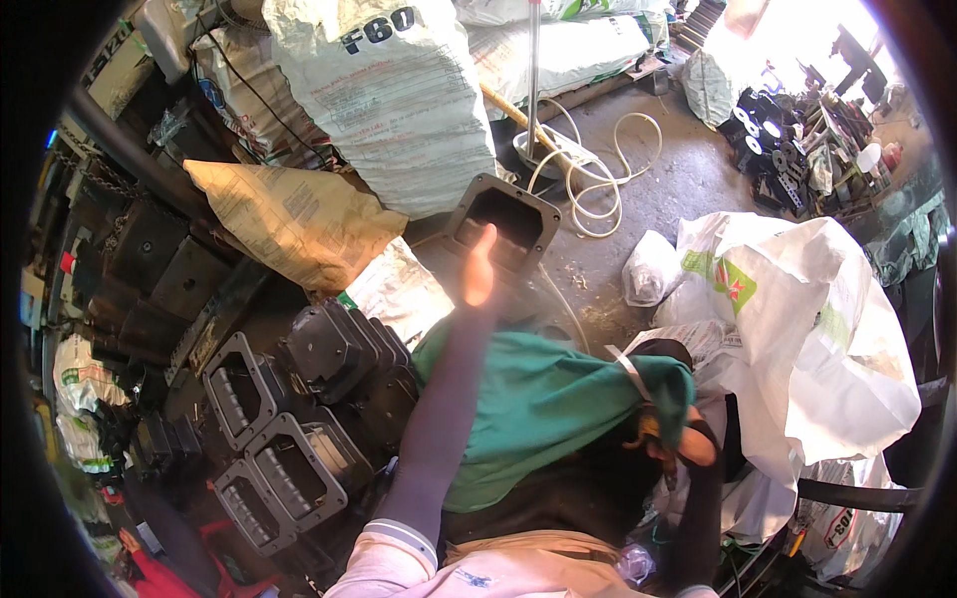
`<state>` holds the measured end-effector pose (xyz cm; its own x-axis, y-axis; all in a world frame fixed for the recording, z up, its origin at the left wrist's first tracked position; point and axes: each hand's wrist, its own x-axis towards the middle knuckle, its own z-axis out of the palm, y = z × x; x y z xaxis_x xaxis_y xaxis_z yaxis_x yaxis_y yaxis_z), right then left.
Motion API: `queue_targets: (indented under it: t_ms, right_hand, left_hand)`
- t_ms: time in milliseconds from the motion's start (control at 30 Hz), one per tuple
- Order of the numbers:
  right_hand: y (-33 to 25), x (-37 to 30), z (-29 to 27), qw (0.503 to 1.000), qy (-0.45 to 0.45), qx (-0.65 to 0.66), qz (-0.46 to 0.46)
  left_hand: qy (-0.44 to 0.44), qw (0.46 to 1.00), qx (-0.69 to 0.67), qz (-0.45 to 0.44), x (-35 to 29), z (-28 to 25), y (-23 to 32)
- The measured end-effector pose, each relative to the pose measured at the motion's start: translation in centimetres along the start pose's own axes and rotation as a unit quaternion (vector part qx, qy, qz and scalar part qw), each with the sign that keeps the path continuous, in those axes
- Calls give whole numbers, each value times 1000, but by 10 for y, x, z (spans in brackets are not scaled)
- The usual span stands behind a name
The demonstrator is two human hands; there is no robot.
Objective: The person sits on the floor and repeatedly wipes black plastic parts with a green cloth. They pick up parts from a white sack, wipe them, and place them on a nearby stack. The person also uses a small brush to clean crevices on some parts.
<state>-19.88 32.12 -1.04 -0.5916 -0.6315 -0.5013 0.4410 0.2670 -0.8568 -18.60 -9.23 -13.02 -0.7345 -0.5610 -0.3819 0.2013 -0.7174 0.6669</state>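
My left hand (pixel 479 269) is stretched out forward, gripping the near edge of a black rectangular metal housing (pixel 503 221) with an open middle, held tilted above the floor. My right hand (pixel 688 444) is low at the right, closed on a small tool with a yellowish handle (pixel 650 431), partly hidden under a green cloth (pixel 543 399) that lies across my lap. To my left stands a stack of similar black housings (pixel 289 419), several with their open frames facing up.
Large white woven sacks (pixel 399 90) lean at the back. A brown paper sack (pixel 289 214) lies beside them. An open white sack (pixel 797 329) sits at the right. A pale hose (pixel 598 169) coils on the concrete floor near a metal pole (pixel 533 70).
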Motion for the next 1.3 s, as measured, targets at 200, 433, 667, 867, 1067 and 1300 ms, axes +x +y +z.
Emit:
queue_targets:
  t_ms: [200, 433, 667, 867, 1067, 1300]
  right_hand:
    - [-31, -65, -40, 989, 116, 12, -86]
    - [-59, -103, -49, 950, 297, -6, -95]
    - [-106, -149, -27, 913, 203, -77, -346]
    - [-100, -150, -43, 907, 290, -164, -258]
    - [-118, -176, -50, 914, 283, -218, -192]
    - [-71, -139, -5, 867, 339, -226, -287]
  left_hand:
    - [60, 997, 34, 47, 10, 2, -6]
    - [83, 996, 17, 42, -2, 4, 2]
    - [125, 990, 64, 25, 6, -5, -2]
    - [89, 995, 37, 2, 4, -6, -2]
    - [22, 997, -6, -70, 1, -8, 7]
    - [31, 999, 11, -10, 2, -2, 1]
